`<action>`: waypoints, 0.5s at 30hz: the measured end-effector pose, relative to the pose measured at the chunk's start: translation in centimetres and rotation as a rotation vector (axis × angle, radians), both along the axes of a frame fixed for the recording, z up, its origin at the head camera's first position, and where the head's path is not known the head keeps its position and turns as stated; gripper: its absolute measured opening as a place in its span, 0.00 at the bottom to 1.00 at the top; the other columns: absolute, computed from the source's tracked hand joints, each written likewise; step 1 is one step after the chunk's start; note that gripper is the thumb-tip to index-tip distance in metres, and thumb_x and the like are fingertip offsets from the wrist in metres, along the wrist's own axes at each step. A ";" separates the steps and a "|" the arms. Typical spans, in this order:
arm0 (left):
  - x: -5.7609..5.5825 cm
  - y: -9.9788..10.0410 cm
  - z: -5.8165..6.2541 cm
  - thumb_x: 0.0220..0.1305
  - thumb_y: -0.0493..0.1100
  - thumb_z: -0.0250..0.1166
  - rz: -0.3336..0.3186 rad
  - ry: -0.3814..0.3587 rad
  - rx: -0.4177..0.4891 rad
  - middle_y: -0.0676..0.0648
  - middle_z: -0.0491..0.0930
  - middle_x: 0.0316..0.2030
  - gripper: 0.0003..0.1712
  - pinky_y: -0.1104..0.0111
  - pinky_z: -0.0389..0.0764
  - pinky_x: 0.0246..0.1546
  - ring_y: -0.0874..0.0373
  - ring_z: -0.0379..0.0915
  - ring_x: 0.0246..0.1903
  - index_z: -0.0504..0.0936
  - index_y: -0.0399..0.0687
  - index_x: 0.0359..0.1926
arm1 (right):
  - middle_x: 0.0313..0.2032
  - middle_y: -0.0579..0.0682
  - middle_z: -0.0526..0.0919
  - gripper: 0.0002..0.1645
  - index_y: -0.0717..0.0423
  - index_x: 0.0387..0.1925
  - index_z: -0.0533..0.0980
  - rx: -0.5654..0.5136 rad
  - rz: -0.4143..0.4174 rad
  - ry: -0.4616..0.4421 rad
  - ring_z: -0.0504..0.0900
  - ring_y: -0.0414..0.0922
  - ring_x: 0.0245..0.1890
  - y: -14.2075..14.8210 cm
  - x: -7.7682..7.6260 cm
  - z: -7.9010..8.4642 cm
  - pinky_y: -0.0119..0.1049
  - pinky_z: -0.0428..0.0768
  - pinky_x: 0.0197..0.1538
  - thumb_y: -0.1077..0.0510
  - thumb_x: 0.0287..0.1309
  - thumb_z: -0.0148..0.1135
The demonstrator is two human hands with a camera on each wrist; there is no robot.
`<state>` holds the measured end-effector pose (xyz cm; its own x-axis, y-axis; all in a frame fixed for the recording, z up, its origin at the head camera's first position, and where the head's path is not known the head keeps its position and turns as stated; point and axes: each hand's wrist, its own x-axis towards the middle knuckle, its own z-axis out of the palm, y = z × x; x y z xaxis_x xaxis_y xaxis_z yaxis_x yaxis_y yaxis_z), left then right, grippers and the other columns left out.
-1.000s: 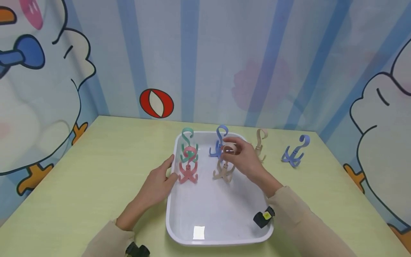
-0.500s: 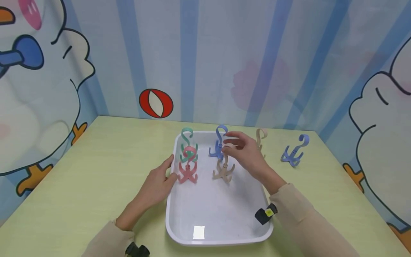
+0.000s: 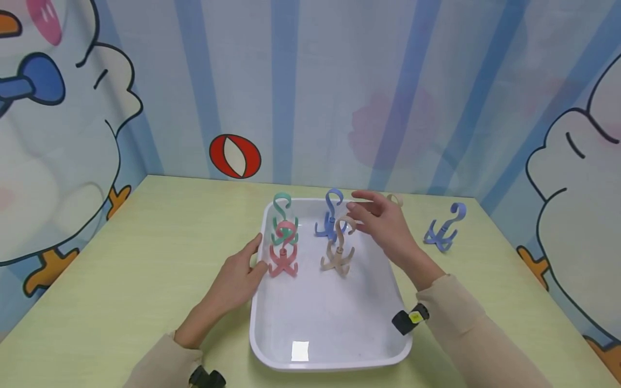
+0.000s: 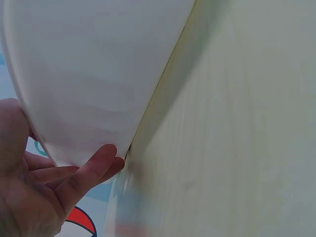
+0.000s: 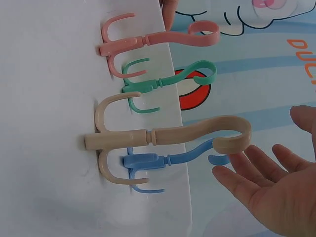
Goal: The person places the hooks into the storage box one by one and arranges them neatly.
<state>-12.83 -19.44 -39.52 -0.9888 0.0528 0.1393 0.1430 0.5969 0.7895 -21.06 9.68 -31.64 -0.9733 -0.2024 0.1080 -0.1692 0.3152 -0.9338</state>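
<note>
The spread right hand (image 3: 385, 223) hides most of a farther hook (image 3: 397, 198). Between the hands, the beige hook (image 5: 121, 139) (long axis upright, curling rightward) stands in the tray (image 3: 320, 318), which the left hand (image 3: 237, 277) touches, fingers straight.

The sleeves (image 3: 477, 328) are beige, the wrist cameras (image 3: 404, 322) black, the right with a yellow patch (image 3: 415, 317).

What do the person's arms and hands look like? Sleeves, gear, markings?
Left hand and right hand: no gloves visible. Left sleeve and right sleeve: long, plain beige. Each wrist area carries a small black device; the right device shows a yellow patch, the left device shows none. No cables visible.
</note>
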 end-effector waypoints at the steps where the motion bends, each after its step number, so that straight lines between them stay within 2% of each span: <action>1: 0.0 0.0 0.0 0.76 0.42 0.53 0.001 -0.001 -0.002 0.33 0.69 0.75 0.39 0.58 0.92 0.41 0.43 0.90 0.45 0.54 0.40 0.83 | 0.65 0.61 0.82 0.30 0.54 0.73 0.71 -0.001 -0.006 0.002 0.84 0.56 0.63 0.1 0.0 0.1 0.47 0.83 0.64 0.50 0.75 0.62; 10: 0.0 0.0 0.0 0.76 0.42 0.53 0.006 -0.002 -0.005 0.34 0.69 0.75 0.39 0.60 0.91 0.40 0.45 0.90 0.44 0.54 0.40 0.83 | 0.66 0.62 0.81 0.32 0.56 0.73 0.70 -0.016 -0.054 0.003 0.83 0.58 0.64 2.0 -0.3 0.5 0.44 0.83 0.64 0.49 0.75 0.62; 15: 0.1 0.0 0.0 0.76 0.42 0.53 0.005 -0.002 -0.003 0.34 0.69 0.75 0.39 0.59 0.91 0.40 0.44 0.90 0.45 0.54 0.39 0.83 | 0.66 0.63 0.81 0.31 0.56 0.73 0.71 -0.045 -0.103 0.015 0.87 0.40 0.54 3.4 -0.5 0.5 0.37 0.84 0.61 0.50 0.75 0.62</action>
